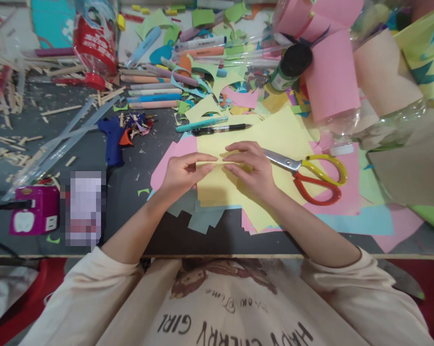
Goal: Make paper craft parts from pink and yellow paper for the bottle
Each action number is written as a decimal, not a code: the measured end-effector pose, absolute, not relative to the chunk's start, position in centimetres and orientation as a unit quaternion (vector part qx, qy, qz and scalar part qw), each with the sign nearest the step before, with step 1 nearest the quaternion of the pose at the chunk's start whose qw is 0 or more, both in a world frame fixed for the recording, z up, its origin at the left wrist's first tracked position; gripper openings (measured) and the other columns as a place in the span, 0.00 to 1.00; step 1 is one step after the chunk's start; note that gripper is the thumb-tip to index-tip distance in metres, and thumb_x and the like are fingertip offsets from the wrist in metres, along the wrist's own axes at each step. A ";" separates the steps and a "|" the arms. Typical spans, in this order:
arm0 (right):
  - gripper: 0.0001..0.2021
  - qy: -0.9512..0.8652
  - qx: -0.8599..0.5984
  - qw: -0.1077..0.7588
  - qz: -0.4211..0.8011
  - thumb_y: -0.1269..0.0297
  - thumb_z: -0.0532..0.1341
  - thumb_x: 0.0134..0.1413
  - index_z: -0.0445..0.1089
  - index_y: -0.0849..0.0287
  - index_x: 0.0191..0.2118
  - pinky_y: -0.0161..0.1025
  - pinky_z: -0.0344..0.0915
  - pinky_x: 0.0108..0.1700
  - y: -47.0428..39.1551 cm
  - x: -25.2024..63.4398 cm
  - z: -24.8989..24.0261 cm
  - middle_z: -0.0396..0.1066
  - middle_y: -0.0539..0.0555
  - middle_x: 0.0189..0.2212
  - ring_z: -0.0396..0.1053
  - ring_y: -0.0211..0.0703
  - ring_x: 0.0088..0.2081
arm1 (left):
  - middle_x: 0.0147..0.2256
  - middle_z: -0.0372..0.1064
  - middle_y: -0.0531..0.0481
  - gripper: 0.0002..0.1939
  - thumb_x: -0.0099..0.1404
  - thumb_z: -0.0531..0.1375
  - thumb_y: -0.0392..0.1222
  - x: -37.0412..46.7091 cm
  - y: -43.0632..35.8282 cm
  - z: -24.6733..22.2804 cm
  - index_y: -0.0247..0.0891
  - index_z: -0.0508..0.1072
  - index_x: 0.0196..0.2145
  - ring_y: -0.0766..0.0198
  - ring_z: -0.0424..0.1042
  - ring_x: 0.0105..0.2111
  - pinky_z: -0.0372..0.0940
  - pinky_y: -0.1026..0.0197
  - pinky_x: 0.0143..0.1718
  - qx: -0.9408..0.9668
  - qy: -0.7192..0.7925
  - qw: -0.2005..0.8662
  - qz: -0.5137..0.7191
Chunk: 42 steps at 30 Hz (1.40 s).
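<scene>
Between both hands I hold a narrow piece of yellow paper (218, 163), seen nearly edge-on above the stacked sheets. My left hand (184, 170) pinches its left part between thumb and fingers. From the other side, my right hand (252, 166) pinches it with the thumb below and fingers on top. Under the hands lie yellow sheets (289, 139) over pink and blue ones. Scissors (303, 174) with one yellow and one red handle rest just right of my right hand. A black pen (222, 129) and a teal pen (202, 123) lie beyond my hands.
A blue glue gun (114, 139) and a phone-like blurred object (85, 209) lie left, near a purple box (34, 210). Markers (155, 97) and paper scraps fill the back. A red-labelled bottle (95, 45), a black-capped jar (291, 67) and pink-wrapped bottles (332, 77) stand behind.
</scene>
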State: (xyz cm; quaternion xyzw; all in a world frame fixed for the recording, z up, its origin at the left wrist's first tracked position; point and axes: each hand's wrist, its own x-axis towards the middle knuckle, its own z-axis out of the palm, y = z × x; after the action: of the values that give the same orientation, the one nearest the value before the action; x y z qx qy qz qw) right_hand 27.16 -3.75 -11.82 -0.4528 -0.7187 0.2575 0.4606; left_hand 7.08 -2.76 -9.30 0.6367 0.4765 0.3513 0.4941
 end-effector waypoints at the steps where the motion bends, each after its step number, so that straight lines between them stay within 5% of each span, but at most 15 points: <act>1: 0.09 -0.720 -0.450 0.457 0.265 0.52 0.61 0.60 0.77 0.46 0.35 0.54 0.68 0.49 -3.7 27.2 -11.8 0.78 0.52 0.40 0.73 0.50 0.45 | 0.33 0.80 0.50 0.13 0.60 0.65 0.51 7.1 -2.8 -9.2 0.40 0.82 0.35 0.77 0.60 0.11 0.57 0.70 0.12 0.643 0.477 0.489 0.347; 14: 0.05 -0.743 -0.404 0.481 0.232 0.59 0.61 0.60 0.74 0.48 0.33 0.52 0.67 0.46 -4.0 26.7 -12.0 0.78 0.52 0.38 0.74 0.48 0.42 | 0.25 0.76 0.53 0.12 0.62 0.62 0.50 7.9 -3.4 -9.5 0.41 0.80 0.31 0.77 0.47 0.12 0.46 0.65 0.14 0.688 0.465 0.434 0.350; 21: 0.06 -0.709 -0.430 0.501 0.248 0.61 0.62 0.60 0.74 0.49 0.32 0.51 0.68 0.45 -4.0 26.7 -11.8 0.78 0.51 0.36 0.73 0.48 0.41 | 0.22 0.72 0.54 0.11 0.59 0.66 0.49 7.4 -3.1 -9.8 0.39 0.79 0.31 0.74 0.60 0.13 0.57 0.68 0.13 0.604 0.491 0.486 0.398; 31: 0.08 -0.614 -0.488 0.549 0.288 0.57 0.63 0.59 0.71 0.52 0.30 0.49 0.69 0.46 -3.7 26.8 -11.7 0.75 0.51 0.33 0.73 0.45 0.40 | 0.23 0.75 0.54 0.05 0.54 0.68 0.42 7.2 -2.1 -10.6 0.37 0.80 0.27 0.73 0.68 0.19 0.62 0.70 0.20 0.570 0.492 0.390 0.530; 37: 0.11 -0.537 -0.446 0.592 0.403 0.50 0.58 0.63 0.71 0.51 0.39 0.36 0.65 0.26 -4.4 27.0 -12.2 0.67 0.45 0.24 0.65 0.34 0.22 | 0.19 0.73 0.56 0.05 0.55 0.69 0.42 6.8 -2.1 -10.3 0.39 0.80 0.26 0.74 0.66 0.16 0.59 0.72 0.17 0.561 0.445 0.368 0.593; 42: 0.19 -0.575 -0.404 0.599 0.384 0.42 0.55 0.61 0.71 0.46 0.48 0.41 0.72 0.33 -5.1 27.2 -12.6 0.72 0.53 0.38 0.74 0.42 0.35 | 0.24 0.76 0.55 0.02 0.59 0.67 0.38 6.7 -3.3 -9.4 0.42 0.81 0.32 0.77 0.61 0.14 0.55 0.72 0.14 0.664 0.358 0.397 0.523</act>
State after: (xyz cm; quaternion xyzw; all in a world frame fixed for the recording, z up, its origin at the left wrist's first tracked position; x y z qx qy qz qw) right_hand 27.16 -5.08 -12.65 -0.4037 -0.5754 0.3836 0.5990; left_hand 6.74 -3.30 -9.40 0.6636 0.3582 0.5231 0.3972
